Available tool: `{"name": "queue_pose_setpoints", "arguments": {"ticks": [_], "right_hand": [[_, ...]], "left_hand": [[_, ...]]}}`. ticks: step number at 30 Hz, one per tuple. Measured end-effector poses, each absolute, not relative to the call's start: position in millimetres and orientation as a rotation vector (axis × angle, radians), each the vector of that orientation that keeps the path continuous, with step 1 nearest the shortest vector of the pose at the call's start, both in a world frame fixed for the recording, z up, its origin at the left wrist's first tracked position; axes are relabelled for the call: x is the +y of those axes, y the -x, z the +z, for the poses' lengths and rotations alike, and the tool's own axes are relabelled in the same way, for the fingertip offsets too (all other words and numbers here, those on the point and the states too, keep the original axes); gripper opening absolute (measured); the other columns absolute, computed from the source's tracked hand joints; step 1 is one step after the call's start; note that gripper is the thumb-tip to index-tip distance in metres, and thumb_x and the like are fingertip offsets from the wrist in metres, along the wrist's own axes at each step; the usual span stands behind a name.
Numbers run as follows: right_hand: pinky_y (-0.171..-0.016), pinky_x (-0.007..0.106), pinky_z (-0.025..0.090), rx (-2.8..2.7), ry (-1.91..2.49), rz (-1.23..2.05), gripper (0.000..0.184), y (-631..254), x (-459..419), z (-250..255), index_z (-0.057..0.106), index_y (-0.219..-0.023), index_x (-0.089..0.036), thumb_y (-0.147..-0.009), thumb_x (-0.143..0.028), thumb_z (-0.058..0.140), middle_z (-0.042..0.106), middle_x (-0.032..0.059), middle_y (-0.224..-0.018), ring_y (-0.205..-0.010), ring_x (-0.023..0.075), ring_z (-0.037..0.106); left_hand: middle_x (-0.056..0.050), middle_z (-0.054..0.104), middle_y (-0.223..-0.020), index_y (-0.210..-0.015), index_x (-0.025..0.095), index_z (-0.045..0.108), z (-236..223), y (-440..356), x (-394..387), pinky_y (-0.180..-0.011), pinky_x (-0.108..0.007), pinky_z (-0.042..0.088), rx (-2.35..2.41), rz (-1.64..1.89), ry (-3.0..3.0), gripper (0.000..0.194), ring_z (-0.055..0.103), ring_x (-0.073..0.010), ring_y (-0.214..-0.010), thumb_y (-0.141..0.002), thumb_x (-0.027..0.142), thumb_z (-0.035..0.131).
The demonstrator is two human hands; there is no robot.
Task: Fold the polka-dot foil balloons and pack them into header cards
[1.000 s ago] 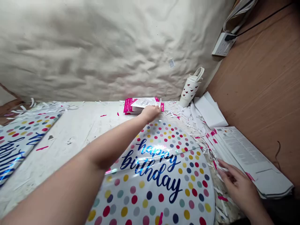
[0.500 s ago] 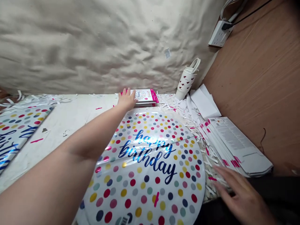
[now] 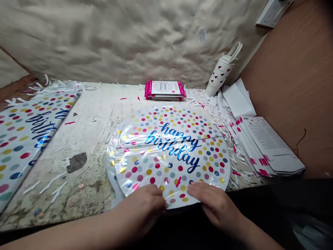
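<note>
A flat round foil balloon (image 3: pixel 156 166) with coloured dots and blue "happy birthday" lettering lies at the table's front edge, with at least one more layer showing beneath its left side. My left hand (image 3: pixel 148 206) is closed at the balloon's near edge, its fingers curled and fingertips partly hidden. To the right, my right hand (image 3: pixel 214 201) grips the same near edge, fingers flat on top and thumb underneath. A small pink strip (image 3: pixel 178 181) rests on the foil between them.
Packaged balloons (image 3: pixel 166 89) with pink edges are stacked against the back wall. A white tumbler (image 3: pixel 220 76) with hearts stands right of them. Printed cards (image 3: pixel 270 149) are fanned on the right. More dotted foil balloons (image 3: pixel 23 132) lie left. Paper shreds (image 3: pixel 205 100) litter the table.
My left hand has left the packaged stack and come back to the balloon's near edge. My right hand has moved left onto that edge. The view has shifted.
</note>
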State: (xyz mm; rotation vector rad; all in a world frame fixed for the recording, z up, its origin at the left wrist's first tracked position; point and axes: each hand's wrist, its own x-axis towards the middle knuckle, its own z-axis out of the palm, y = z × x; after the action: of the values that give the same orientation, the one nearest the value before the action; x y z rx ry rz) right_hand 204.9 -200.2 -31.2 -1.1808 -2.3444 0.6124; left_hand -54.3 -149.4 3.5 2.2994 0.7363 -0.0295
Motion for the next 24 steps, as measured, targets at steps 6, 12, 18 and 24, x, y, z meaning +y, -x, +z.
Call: {"name": "queue_pose_setpoints", "arguments": {"ticks": [6, 12, 18, 24], "right_hand": [[-0.098, 0.033, 0.042, -2.283, 1.374, 1.145, 0.043, -211.5, -188.4, -6.4, 0.061, -0.115, -0.025, -0.072, -0.025, 0.066, 0.06, 0.0048, -0.121, -0.113, 0.0212, 0.053], [-0.078, 0.029, 0.048, -2.347, 1.447, 1.206, 0.04, -175.9, -169.0, 22.0, 0.059, -0.113, -0.025, -0.079, -0.047, 0.059, 0.066, 0.0039, -0.103, -0.091, 0.0194, 0.061], [-0.067, 0.025, 0.045, -2.265, 1.456, 0.876, 0.018, -147.0, -169.2, 0.2, 0.062, -0.087, -0.019, -0.085, -0.018, 0.045, 0.066, 0.0034, -0.08, -0.074, 0.0156, 0.061], [-0.063, 0.024, 0.047, -1.908, 1.416, 0.812, 0.017, -163.3, -174.0, -0.9, 0.059, -0.087, -0.021, -0.087, -0.018, 0.043, 0.064, 0.0024, -0.077, -0.07, 0.0145, 0.06]], "left_hand": [[0.003, 0.054, -0.061, -0.07, 0.016, 0.062, -1.2, 51.0, -106.5, -0.053, -0.019, 0.034, 0.901, -0.213, -1.589, 0.022, 0.047, -0.0106, -0.058, -0.07, 0.038, 0.063], [0.004, 0.051, -0.057, -0.067, 0.015, 0.053, 6.6, 37.5, -97.4, -0.045, -0.018, 0.029, 0.93, -0.196, -1.365, 0.029, 0.042, -0.0082, -0.05, -0.062, 0.04, 0.068], [-0.006, 0.064, -0.085, -0.096, 0.016, 0.056, 28.3, 45.8, -123.9, -0.066, -0.027, 0.044, 1.017, -0.191, -2.252, 0.021, 0.058, -0.0189, -0.077, -0.078, 0.018, 0.046], [-0.015, 0.053, -0.124, -0.13, 0.016, 0.038, 39.4, 117.0, -134.2, -0.095, -0.044, 0.039, 1.311, 0.009, -2.692, 0.049, 0.051, -0.0286, -0.112, -0.081, 0.018, 0.046]]}}
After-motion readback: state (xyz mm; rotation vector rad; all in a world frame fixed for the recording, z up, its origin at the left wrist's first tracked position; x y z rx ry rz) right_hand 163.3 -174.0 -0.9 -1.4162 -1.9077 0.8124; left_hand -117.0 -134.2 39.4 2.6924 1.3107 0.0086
